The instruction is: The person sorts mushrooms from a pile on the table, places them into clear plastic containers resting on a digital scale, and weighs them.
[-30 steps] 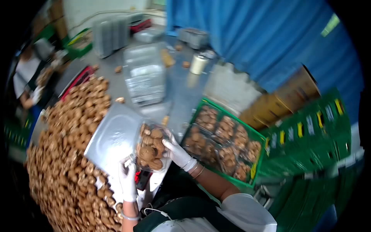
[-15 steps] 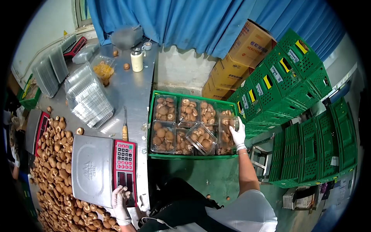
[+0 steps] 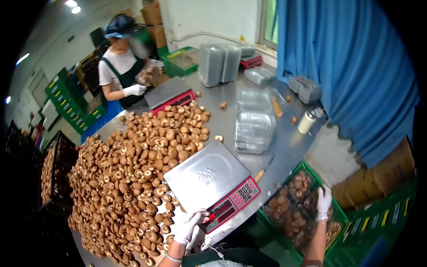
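My right hand, in a white glove, is at the right side of a green crate. Its fingers are closed on the edge of a clear pack of mushrooms, partly hidden under the hand. Other clear mushroom packs fill the crate. White-gloved too, my left hand rests at the near edge of a scale, fingers loosely stretched beside its lit red display, holding nothing. The scale's metal plate is bare. A large heap of brown mushrooms lies to the left of the scale.
Stacked clear trays stand behind the scale, with a knife in front of them. A cream bottle is near the blue curtain. Across the table a co-worker holds a mushroom pack beside a second scale.
The view has swung left, bringing the whole mushroom heap and the co-worker into sight. My right hand remains at the crate's right side, and my left hand remains by the scale's display.
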The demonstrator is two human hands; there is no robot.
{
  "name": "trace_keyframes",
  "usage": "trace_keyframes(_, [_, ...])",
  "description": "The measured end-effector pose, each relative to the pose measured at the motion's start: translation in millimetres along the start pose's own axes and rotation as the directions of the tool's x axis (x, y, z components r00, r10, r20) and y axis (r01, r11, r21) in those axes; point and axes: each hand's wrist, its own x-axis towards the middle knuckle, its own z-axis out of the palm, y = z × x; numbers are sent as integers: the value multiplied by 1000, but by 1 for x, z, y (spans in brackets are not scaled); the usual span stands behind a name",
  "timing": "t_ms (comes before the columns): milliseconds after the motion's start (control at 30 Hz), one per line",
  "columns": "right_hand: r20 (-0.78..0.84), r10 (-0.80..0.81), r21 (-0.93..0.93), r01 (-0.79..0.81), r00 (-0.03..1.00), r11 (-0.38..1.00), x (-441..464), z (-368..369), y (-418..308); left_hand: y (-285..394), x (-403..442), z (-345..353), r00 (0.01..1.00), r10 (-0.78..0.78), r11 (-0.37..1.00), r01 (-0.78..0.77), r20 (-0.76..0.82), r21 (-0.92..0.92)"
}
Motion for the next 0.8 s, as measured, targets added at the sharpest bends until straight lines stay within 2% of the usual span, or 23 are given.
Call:
trace_keyframes(33, [20, -162, 20, 162, 987, 987, 26, 16, -38, -2, -1, -2, 1000, 7, 1000, -7, -17, -31])
trace_keyframes(67, [57, -218, 129, 209, 974, 969, 45, 31, -89, -4, -3, -2, 999, 28, 998, -30, -45, -50])
trace_keyframes(100, [60, -326, 96, 319, 944, 943, 61, 51, -127, -5, -4, -2, 997, 45, 997, -49, -69, -66])
trace_keyframes(133, [3, -492, 15, 492, 870, 870, 78, 77, -151, -3, -6, 0, 994, 54, 997, -59, -93, -57])
trace_keyframes(167, [-49, -619, 102, 621, 784, 778, 88, 89, -188, -2, -8, 1, 991, 64, 995, -72, -115, -62])
trace_keyframes(200, [9, -691, -47, 691, 723, 722, 100, 104, -218, -2, -10, 2, 988, 70, 995, -80, -139, -63])
trace_keyframes(233, [80, -696, -152, 699, 713, 698, 110, 129, -232, -3, -13, 2, 983, 73, 994, -85, -166, -63])
trace_keyframes(300, [115, -805, -80, 813, 582, 577, 124, 169, -238, -6, -18, 0, 971, 94, 990, -114, -220, -80])
trace_keyframes(333, [110, -810, -70, 818, 576, 572, 132, 176, -240, -7, -21, -2, 962, 105, 987, -132, -253, -91])
trace_keyframes(400, [447, -668, -129, 782, 595, 610, 142, 180, -252, -13, -28, -5, 947, 117, 982, -156, -298, -109])
trace_keyframes(433, [451, -676, -119, 790, 583, 602, 144, 182, -252, -16, -32, -7, 929, 129, 975, -182, -347, -126])
trace_keyframes(500, [434, -683, 21, 751, 588, 660, 154, 182, -253, -24, -39, -10, 893, 127, 969, -205, -432, -137])
trace_keyframes(533, [476, -660, 95, 713, 581, 695, 162, 178, -254, -27, -42, -11, 884, 118, 969, -203, -453, -143])
trace_keyframes(600, [538, -639, 115, 703, 550, 702, 177, 173, -260, -32, -48, -8, 862, 107, 967, -206, -496, -150])
trace_keyframes(667, [570, -615, 138, 674, 545, 726, 187, 173, -261, -37, -50, -7, 847, 112, 962, -223, -519, -156])
trace_keyframes(733, [633, -609, 267, 604, 478, 751, 200, 178, -259, -40, -50, -3, 831, 108, 960, -230, -546, -160])
trace_keyframes(767, [634, -613, 269, 609, 471, 746, 204, 182, -258, -41, -49, -1, 827, 109, 958, -235, -551, -164])
trace_keyframes(800, [655, -604, 333, 544, 453, 770, 206, 185, -257, -42, -49, -1, 828, 111, 957, -238, -550, -164])
